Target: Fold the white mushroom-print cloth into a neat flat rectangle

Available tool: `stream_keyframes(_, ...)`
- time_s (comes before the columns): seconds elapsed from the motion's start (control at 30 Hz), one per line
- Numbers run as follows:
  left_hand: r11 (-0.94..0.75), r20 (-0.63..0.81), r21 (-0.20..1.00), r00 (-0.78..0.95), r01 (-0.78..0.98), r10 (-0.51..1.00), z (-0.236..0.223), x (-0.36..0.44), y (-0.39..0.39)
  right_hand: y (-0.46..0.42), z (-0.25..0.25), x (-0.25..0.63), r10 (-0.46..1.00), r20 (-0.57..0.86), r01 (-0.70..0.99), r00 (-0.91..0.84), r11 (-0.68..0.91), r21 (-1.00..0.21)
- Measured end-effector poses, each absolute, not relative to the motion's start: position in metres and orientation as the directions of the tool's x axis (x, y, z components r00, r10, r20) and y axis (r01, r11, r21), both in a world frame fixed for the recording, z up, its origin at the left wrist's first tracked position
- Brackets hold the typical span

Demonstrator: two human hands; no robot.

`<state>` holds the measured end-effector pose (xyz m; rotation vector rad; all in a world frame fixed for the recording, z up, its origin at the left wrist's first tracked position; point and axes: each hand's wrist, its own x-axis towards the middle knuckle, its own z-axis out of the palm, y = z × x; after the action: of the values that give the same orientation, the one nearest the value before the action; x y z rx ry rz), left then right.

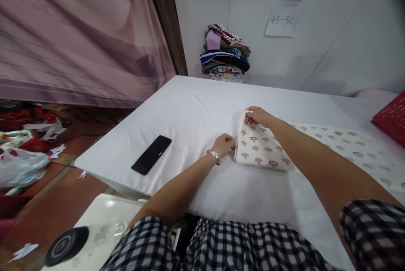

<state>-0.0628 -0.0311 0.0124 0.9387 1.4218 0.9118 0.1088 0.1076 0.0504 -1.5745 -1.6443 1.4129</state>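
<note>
A cream cloth (257, 148) printed with grey and red mushrooms lies on the white-covered table, its left end folded into layers and the rest stretching off to the right. At its far left corner, my right hand (257, 117) pinches the folded edge and lifts it slightly. My left hand (224, 146), with a silver bracelet at the wrist, is closed at the near left edge of the cloth. Its fingertips are partly hidden against that edge. My right forearm covers part of the cloth's middle.
A black phone (152, 155) rests on the table (186, 106) to the left. Folded clothes (225, 53) are stacked at the wall. A red basket (392, 119) stands at the right edge. Lower left, a clear bottle (95, 235) with a black end lies on a white surface.
</note>
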Motion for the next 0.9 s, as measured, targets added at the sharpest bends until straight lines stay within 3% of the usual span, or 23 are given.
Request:
stream_keyframes(0.2, 0.287, -0.316, 0.903, 0.041, 0.318, 0.948, 0.014, -0.066, -0.085, 0.102, 0.057, 0.108, 0.927, -0.301, 0.46, -0.223, -0.173, -0.871)
stream_keyframes(0.37, 0.102, -0.086, 0.854, -0.055, 0.51, 0.995, 0.011, -0.058, -0.102, 0.101, 0.058, 0.109, 0.934, -0.285, 0.45, -0.215, -0.164, -0.878)
stream_keyframes(0.5, 0.102, -0.066, 0.787, -0.081, 0.609, 0.995, 0.013, -0.052, -0.106, 0.098, 0.059, 0.11, 0.937, -0.282, 0.439, -0.207, -0.169, -0.883)
stream_keyframes(0.7, 0.095, -0.046, 0.76, -0.093, 0.642, 0.995, 0.012, -0.044, -0.106, 0.095, 0.061, 0.109, 0.939, -0.269, 0.404, -0.214, -0.166, -0.9)
stream_keyframes(0.9, 0.004, 0.041, 0.857, -0.077, 0.515, 0.996, 0.009, -0.054, -0.111, 0.096, 0.053, 0.106, 0.942, -0.275, 0.403, -0.19, -0.181, -0.897)
